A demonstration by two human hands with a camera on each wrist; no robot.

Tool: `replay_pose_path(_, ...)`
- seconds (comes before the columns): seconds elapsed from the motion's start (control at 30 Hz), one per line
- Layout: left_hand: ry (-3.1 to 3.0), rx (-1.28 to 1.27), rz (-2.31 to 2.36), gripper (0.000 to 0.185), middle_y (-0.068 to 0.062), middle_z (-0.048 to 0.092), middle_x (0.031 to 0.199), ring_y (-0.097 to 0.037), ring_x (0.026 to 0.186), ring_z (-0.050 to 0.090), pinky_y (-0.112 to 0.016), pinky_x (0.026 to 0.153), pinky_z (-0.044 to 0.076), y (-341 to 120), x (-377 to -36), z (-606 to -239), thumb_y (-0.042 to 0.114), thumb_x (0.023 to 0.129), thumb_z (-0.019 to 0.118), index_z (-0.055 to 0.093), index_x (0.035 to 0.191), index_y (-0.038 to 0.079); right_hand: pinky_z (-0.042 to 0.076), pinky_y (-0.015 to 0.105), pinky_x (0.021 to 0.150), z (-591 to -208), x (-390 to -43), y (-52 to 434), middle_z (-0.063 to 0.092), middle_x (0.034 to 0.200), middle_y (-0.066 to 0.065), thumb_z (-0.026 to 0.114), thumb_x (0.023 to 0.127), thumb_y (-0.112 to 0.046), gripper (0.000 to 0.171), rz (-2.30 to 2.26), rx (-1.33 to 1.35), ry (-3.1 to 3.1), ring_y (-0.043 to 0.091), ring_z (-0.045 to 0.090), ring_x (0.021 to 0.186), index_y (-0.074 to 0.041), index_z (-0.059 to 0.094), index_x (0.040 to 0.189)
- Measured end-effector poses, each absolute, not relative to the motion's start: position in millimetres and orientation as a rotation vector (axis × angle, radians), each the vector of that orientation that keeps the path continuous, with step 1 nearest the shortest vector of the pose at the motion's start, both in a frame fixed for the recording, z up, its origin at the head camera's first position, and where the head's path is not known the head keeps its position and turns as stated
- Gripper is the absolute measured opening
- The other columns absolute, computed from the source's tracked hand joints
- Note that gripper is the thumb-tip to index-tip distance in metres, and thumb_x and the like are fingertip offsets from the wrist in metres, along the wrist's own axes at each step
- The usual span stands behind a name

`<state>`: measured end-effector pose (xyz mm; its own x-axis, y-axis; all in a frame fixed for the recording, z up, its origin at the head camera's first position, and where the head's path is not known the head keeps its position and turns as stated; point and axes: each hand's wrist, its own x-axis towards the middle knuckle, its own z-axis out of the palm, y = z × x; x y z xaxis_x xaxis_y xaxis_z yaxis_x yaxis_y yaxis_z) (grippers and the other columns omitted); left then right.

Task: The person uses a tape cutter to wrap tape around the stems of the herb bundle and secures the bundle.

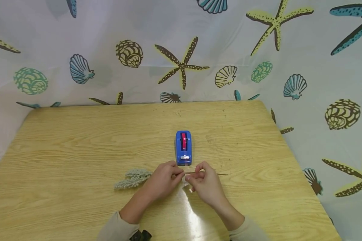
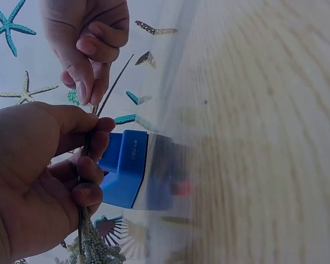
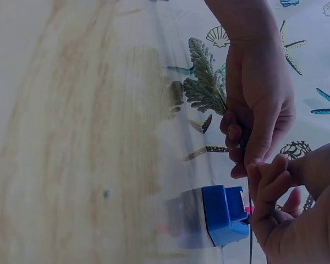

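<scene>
My left hand (image 1: 164, 177) grips the thin dark stem of an artificial plant sprig (image 1: 135, 178), whose pale green leafy head sticks out to the left. In the left wrist view, the fingers curl round the stem (image 2: 81, 220). Close against its fingertips, my right hand (image 1: 206, 184) pinches at the stem with thumb and forefinger. A small clear piece that looks like tape (image 1: 185, 181) shows by the right thumb; the fingers partly hide it. The bare stem end (image 1: 222, 174) juts out to the right past the right hand.
A blue tape dispenser (image 1: 179, 157) with a red core stands on the wooden table (image 1: 78, 140), just beyond the hands. Behind the table hangs a white cloth (image 1: 102, 33) printed with shells and starfish, which also runs down the right side.
</scene>
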<state>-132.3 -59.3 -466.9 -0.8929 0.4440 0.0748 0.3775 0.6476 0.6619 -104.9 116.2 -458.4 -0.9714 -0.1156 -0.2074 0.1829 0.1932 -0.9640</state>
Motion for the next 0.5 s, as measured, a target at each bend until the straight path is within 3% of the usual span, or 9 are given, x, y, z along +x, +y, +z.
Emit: replay_pose_path(0.5,2.715,0.661,1.138,0.015,0.002,0.061,0.075,-0.009,0.064,0.046,-0.020,0.055,0.039,-52.7,-136.8,-470.3,0.015,0.094,0.069,0.081,0.090,0.007,0.040,0.016,0.042,-468.9,-105.2,121.2,0.076,0.091,0.018,0.072,0.091,-0.006,0.020,-1.730,0.038,2.406,0.024,0.067,0.056,0.000,0.054,0.094)
